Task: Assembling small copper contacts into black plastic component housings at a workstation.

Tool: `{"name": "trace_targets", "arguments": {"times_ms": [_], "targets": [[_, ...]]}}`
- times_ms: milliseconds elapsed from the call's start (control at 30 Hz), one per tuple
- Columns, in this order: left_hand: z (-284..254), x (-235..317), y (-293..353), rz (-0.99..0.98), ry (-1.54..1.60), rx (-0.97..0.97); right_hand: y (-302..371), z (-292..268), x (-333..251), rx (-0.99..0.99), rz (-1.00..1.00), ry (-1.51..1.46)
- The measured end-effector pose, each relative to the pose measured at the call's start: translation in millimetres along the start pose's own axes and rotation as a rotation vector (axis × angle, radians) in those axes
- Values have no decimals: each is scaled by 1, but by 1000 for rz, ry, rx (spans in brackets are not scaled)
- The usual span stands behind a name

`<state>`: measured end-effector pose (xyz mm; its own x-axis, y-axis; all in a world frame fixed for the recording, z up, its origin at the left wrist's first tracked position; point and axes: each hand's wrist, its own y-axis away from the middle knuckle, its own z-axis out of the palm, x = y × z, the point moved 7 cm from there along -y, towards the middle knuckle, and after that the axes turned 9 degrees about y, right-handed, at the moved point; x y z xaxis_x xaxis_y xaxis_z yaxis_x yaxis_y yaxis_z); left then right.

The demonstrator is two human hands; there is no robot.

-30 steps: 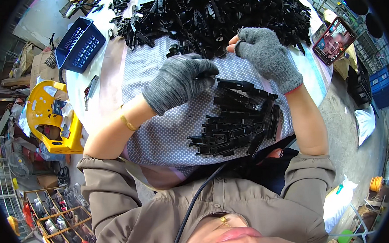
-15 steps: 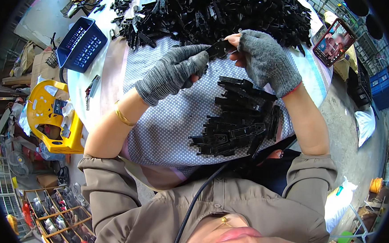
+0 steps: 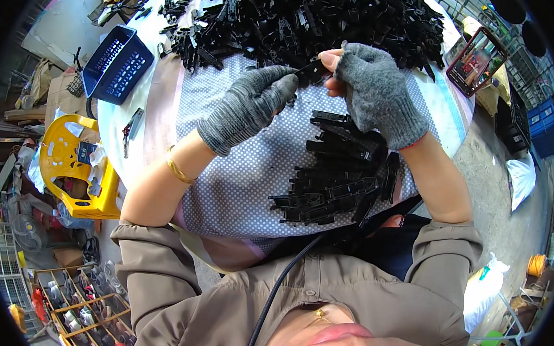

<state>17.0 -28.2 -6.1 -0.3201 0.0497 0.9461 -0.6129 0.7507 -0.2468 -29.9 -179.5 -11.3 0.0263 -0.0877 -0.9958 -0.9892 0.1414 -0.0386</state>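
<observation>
Between my hands is a small black plastic part, held just in front of the big heap. My left hand, in a striped grey knitted glove, is closed on its left end. At the other end, the bare thumb and fingertips of my right hand pinch it; that grey glove leaves the fingertips free. Beyond my hands spreads a large heap of loose black plastic parts. Nearer to me, below my right hand, lies a stacked pile of similar black parts on the dotted cloth.
On the table's left edge stand a blue perforated basket and a small hand tool. A phone is propped at the right edge. A yellow chair stands at the left. A black cable runs down across my chest.
Both hands have shifted very slightly, and the black part between them has turned a little and shows less of its face. The pile and the heap look the same.
</observation>
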Motion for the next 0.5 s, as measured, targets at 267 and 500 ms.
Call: {"name": "trace_targets", "arguments": {"times_ms": [267, 500], "targets": [[12, -28, 1, -316, 720, -258, 0, 18, -17, -154, -89, -10], [45, 4, -1, 29, -23, -205, 0, 36, -12, -227, -241, -9]]}}
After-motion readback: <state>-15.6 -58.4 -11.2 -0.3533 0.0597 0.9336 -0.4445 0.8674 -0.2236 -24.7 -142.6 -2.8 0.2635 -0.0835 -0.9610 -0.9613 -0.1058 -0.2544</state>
